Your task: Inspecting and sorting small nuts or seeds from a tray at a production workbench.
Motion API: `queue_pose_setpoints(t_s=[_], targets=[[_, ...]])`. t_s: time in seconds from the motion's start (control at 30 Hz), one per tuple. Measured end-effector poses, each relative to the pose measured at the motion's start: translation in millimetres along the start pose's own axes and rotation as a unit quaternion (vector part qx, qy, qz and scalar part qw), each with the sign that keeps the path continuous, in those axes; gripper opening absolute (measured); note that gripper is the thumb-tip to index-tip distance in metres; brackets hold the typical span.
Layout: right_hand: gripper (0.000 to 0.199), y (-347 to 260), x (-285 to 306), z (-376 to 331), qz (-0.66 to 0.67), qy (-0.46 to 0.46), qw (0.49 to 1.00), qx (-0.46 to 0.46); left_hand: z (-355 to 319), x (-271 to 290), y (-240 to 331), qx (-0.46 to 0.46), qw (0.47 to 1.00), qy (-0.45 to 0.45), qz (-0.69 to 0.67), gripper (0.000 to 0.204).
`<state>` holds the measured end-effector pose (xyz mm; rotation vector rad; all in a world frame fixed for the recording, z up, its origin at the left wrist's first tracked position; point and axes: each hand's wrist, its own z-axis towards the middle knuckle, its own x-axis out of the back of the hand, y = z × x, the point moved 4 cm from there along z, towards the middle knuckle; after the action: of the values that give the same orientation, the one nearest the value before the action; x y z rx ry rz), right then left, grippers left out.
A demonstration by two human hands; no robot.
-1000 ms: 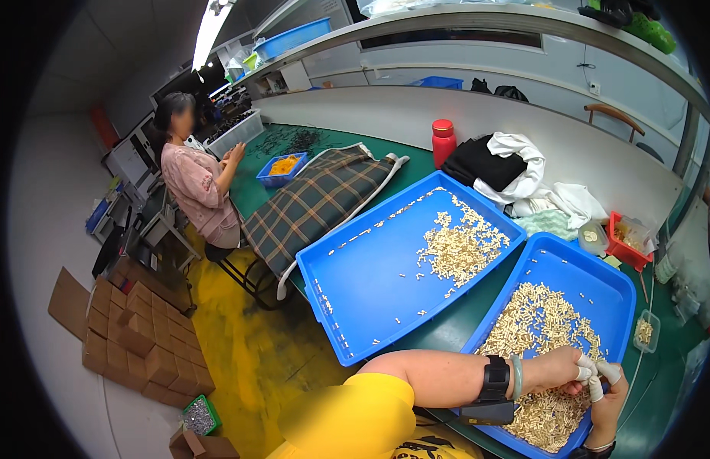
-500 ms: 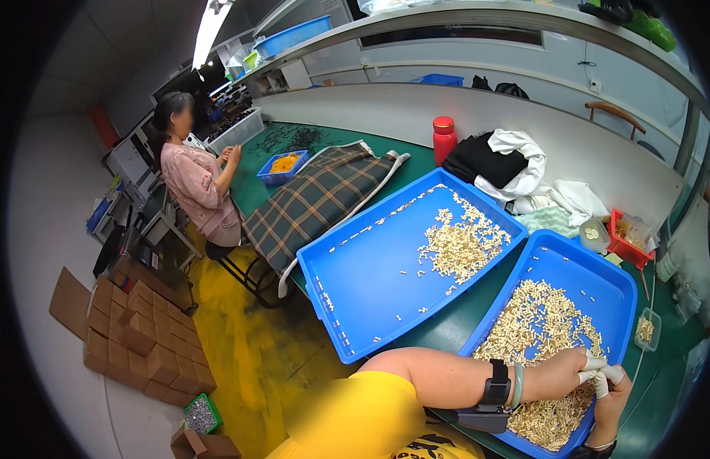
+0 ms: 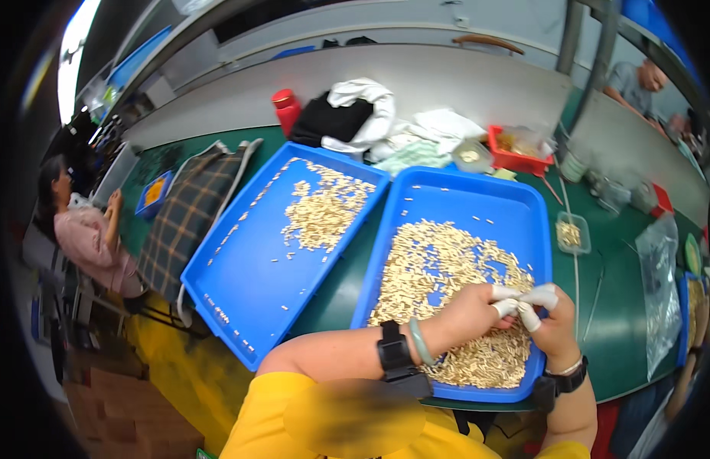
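My left hand (image 3: 471, 315) and my right hand (image 3: 555, 321) meet over the right-hand blue tray (image 3: 545, 222). White finger cots cover the thumbs and forefingers, which are pinched together tip to tip. Whatever sits between them is too small to make out. Beneath lies a wide spread of small brass-coloured cylindrical pieces (image 3: 424, 264), heaped more thickly toward the near side. The second blue tray (image 3: 244, 283), on the left, has a looser pile of like pieces (image 3: 318, 214) at its far right, with a thin line of them along its edges.
Behind the trays are a red bottle (image 3: 286, 111), black and white cloths (image 3: 336, 118) and a red bin (image 3: 521, 157). A small clear box (image 3: 573, 233) and a plastic bag (image 3: 657, 294) lie on the right. One person (image 3: 91, 237) sits at left; another (image 3: 634, 86) is beyond the partition.
The view has swung to the right, bringing the table's right side and a second person into sight. Both hands are still pinched together over the right-hand tray.
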<state>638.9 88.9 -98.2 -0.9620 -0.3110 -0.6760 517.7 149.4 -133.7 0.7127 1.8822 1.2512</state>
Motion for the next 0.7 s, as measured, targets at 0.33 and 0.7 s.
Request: queue_pose_setpoints(t_s=[0.33, 0.7], targets=[[0.025, 5.6, 3.6, 2.4, 0.044, -0.037, 0.998, 0.016, 3.9, -0.5, 0.3, 0.049, 0.997, -0.006, -0.056, 0.017], [0.029, 7.2, 3.2, -1.1, -0.038, -0.041, 0.988, 0.146, 3.2, -3.0, -7.1, 0.096, 0.983, -0.018, -0.155, 0.019]])
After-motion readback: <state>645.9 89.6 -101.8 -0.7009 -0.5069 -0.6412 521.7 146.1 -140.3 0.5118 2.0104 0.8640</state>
